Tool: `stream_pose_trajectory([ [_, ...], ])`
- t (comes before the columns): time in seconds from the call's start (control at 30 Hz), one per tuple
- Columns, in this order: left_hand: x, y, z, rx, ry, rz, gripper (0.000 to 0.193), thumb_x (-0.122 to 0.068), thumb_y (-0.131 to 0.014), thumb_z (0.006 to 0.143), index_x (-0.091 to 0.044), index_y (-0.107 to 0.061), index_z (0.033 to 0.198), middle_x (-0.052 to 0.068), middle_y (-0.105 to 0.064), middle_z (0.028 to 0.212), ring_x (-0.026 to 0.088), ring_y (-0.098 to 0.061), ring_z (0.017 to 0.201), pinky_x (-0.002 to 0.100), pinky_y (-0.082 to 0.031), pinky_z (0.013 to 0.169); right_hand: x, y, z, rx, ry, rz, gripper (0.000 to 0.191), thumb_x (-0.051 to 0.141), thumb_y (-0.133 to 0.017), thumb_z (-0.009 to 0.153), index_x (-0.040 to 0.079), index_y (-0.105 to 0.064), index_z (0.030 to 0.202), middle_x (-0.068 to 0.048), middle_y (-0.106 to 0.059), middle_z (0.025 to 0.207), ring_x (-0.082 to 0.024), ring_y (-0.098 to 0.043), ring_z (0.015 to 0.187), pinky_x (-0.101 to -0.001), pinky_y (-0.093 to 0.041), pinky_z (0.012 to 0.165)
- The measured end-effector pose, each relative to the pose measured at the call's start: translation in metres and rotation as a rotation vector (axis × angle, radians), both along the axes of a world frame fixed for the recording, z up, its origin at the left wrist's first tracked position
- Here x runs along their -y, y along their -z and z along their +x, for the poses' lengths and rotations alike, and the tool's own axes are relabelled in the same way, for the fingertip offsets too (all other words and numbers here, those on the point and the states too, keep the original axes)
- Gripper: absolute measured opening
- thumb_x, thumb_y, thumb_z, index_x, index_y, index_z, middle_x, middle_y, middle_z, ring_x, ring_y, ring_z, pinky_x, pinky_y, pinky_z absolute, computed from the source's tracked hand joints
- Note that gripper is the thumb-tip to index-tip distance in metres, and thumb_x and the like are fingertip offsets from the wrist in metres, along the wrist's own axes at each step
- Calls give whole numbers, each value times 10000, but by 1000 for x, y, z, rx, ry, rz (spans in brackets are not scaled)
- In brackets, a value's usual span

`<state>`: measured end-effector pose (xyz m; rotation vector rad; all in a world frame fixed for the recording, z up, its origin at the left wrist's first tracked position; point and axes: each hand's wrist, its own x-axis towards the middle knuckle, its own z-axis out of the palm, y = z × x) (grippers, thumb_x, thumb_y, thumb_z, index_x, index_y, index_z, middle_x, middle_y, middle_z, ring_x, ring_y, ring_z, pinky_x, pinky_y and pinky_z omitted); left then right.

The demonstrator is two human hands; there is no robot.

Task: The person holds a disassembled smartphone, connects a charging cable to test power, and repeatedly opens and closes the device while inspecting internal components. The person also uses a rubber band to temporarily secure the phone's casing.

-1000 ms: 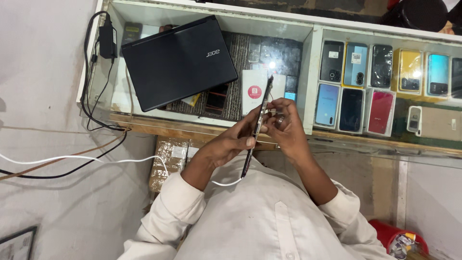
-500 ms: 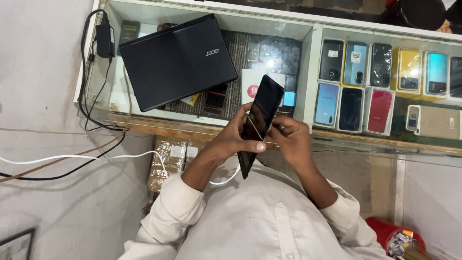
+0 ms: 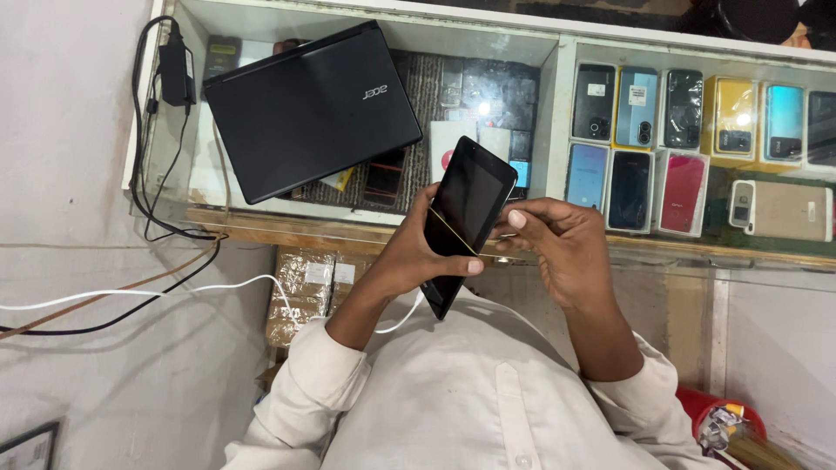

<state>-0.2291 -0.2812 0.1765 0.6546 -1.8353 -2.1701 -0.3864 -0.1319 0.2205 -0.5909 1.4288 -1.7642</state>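
Note:
My left hand [image 3: 407,258] grips a black smartphone [image 3: 468,207] by its lower half, thumb pressed on the dark screen. The phone is tilted with its top toward the glass counter. A thin yellow band [image 3: 453,234] runs slantwise across the screen. My right hand [image 3: 557,245] is at the phone's right edge, with thumb and fingers pinched where the band ends. A white cable [image 3: 402,318] hangs from the phone's bottom end.
A closed black laptop [image 3: 313,109] lies on the glass counter [image 3: 261,222]. Several phones [image 3: 684,178] are displayed under the glass to the right. A black charger [image 3: 174,70] and cables hang at left. Wrapped boxes [image 3: 300,292] sit below the counter.
The phone has turned from edge-on to showing its dark screen. My right hand has shifted to the phone's right edge, where the yellow band now stretches across the screen.

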Motion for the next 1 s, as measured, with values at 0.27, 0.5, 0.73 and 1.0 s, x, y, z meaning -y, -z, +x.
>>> stream_pose_trajectory([
  [0.27, 1, -3, 0, 25, -3, -116, 1298, -471, -943, 562, 12, -269, 1561, 228, -543, 1449, 351, -522, 1410, 455, -415, 1163, 2, 2, -9, 37, -44, 28, 174, 54, -695, 971, -99, -730, 1045, -207, -768, 940, -249, -775, 816, -320, -630, 656],
  [0.5, 2, -8, -2, 81, -22, -165, 1327, -476, -943, 544, 15, -249, 1563, 232, -564, 1435, 348, -550, 1379, 441, -440, 1135, 3, 8, -16, 84, -65, 35, 133, 39, -699, 959, -78, -727, 1016, -189, -761, 931, -243, -771, 820, -331, -639, 645],
  [0.73, 2, -10, -3, 73, -27, -153, 1351, -495, -941, 548, 38, -231, 1567, 250, -567, 1441, 355, -555, 1383, 438, -442, 1138, 3, 11, -21, 56, -85, 53, 123, 35, -708, 944, -70, -733, 1004, -181, -759, 907, -236, -773, 805, -321, -636, 634],
  [1.0, 1, -10, -3, 152, -8, -248, 1422, -546, -942, 517, 44, -198, 1576, 280, -541, 1458, 382, -535, 1393, 447, -439, 1137, -1, 14, -28, 87, -110, 38, 108, 26, -728, 941, -77, -738, 976, -187, -756, 873, -220, -755, 756, -307, -627, 638],
])
